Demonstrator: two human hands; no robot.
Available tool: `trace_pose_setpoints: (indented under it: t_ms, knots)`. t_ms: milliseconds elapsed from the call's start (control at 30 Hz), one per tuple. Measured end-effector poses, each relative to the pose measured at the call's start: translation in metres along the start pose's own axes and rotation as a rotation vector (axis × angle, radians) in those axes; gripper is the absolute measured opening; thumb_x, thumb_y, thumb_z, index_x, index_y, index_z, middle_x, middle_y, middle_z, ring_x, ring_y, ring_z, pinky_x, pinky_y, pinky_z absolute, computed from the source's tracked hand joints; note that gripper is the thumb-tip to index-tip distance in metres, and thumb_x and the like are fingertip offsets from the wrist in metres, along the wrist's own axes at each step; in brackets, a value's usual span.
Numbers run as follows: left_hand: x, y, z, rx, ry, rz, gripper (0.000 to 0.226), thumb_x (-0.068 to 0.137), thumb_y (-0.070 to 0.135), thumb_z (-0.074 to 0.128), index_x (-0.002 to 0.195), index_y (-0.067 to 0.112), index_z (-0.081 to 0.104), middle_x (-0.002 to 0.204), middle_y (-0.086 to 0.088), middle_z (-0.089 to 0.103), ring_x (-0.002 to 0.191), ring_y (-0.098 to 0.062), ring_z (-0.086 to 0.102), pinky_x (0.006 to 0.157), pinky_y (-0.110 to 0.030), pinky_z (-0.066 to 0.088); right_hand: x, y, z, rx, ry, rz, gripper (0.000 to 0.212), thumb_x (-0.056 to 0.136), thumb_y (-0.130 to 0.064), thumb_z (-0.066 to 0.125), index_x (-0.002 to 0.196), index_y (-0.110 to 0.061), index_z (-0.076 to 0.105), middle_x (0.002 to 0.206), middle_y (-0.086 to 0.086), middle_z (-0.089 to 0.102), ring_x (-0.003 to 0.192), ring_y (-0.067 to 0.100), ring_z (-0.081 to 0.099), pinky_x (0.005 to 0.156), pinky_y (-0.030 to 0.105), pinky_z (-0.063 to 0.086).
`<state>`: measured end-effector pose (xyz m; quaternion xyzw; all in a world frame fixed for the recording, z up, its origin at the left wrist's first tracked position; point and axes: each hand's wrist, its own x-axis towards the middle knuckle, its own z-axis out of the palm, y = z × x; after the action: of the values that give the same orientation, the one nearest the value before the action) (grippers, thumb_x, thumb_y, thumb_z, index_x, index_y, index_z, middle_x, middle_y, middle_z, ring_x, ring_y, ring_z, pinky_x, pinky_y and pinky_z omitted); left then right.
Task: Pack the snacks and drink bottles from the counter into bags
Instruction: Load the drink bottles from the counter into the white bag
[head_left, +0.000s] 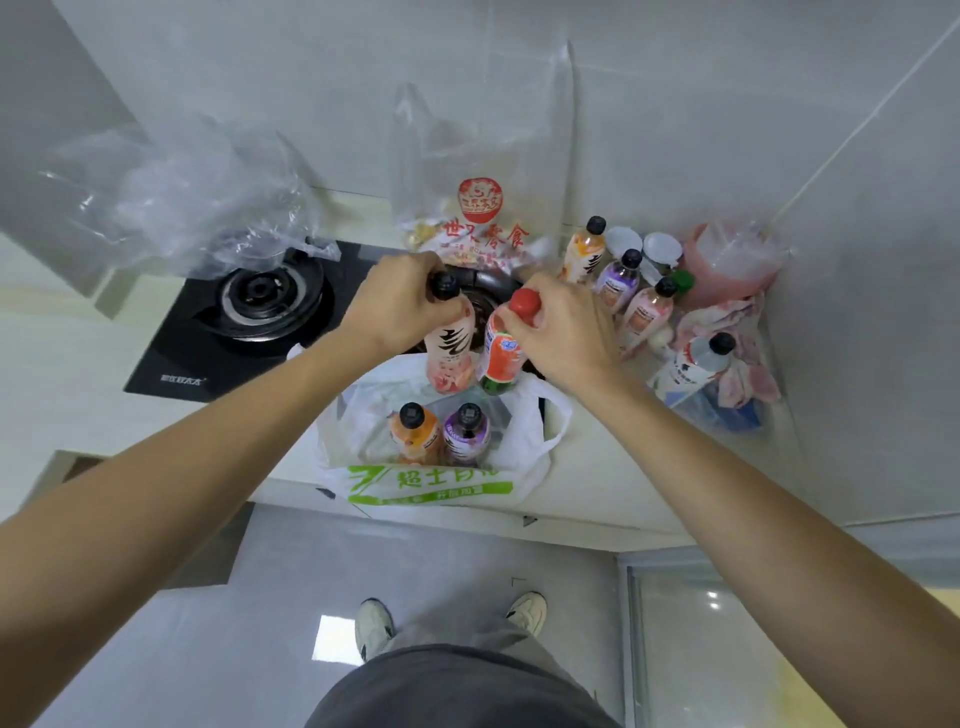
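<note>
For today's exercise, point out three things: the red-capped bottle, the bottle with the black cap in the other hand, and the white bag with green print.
red-capped bottle (503, 354), head view, on its label.
black-capped bottle (450, 347), head view, on its body.
white bag (431, 486), head view, on its green print.

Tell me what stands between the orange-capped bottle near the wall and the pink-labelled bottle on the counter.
In the head view, a purple-labelled bottle with a black cap stands between the orange bottle and the pink-labelled bottle, in one diagonal row.

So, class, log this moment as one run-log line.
left hand: grips black-capped bottle | right hand: grips red-capped bottle | both over white bag | inside: orange bottle, purple bottle
</note>
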<state>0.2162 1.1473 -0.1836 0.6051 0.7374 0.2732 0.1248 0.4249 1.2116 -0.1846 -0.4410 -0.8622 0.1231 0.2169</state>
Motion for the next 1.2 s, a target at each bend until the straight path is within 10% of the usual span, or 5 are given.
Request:
trace_pose_setpoints:
  t_ms: [1200]
  knots:
    - [-0.034, -0.057, 0.063, 0.187, -0.236, -0.083, 0.034, 0.086, 0.044, 0.070, 0.093, 0.024, 0.043, 0.076, -0.002, 0.061, 0.069, -0.029, 0.060, 0.056, -0.036, 0.046, -0.014, 0.007, 0.083, -0.125, -0.342, -0.071, 0.036, 0.093, -0.052, 0.068, 0.104, -0.020, 0.055, 0.097, 0.003, 0.072, 0.089, 0.029, 0.070, 0.071, 0.037, 0.053]
